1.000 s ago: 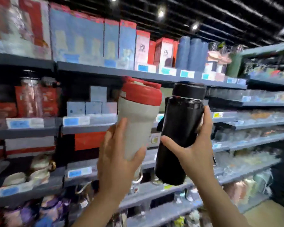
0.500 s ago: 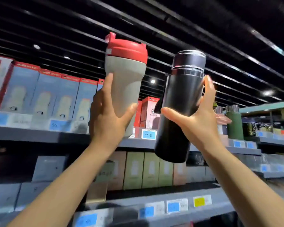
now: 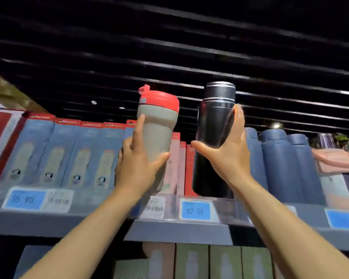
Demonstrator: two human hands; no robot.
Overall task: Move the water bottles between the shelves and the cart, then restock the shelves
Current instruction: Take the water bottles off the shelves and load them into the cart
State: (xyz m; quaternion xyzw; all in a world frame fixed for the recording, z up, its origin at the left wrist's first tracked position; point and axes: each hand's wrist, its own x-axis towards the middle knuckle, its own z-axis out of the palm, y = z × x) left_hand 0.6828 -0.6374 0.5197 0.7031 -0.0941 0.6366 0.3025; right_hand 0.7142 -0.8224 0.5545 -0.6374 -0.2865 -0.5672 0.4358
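The top shelf (image 3: pixel 54 222) spans the view from nine o'clock to three o'clock, and against half a second ago it has dropped lower in the picture while both bottles have come down to its level, their bases now just above the front lip where before they were held well over it; I judge the restocking is at the point of setting them in, though neither stands on the shelf yet. Behind that lip are six tall boxes (image 3: pixel 56 150) with blue fronts from nine toward eleven o'clock, a few pink and red boxes (image 3: pixel 181 166) at centre whose number I cannot tell because the bottles cover them, and three dark blue bottles (image 3: pixel 278 162) toward two o'clock, with blurred pink and purple goods at three o'clock. Three blue price tags (image 3: pixel 195 211) sit along the lip. On the shelf below, at six o'clock, four green boxes (image 3: pixel 191 262) show in part. Two bottles are in hand: the black bottle (image 3: pixel 216 125), upright just right of centre, is held by the right hand (image 3: pixel 228 156) with fingers up its far side and thumb curled across the front; the grey bottle with the red lid (image 3: pixel 159 125), upright just left of centre, is gripped by the left hand (image 3: pixel 137 164), forefinger stretched up its side, thumb wrapped beneath. The two bottles stand near each other, not touching. No cart is in view.
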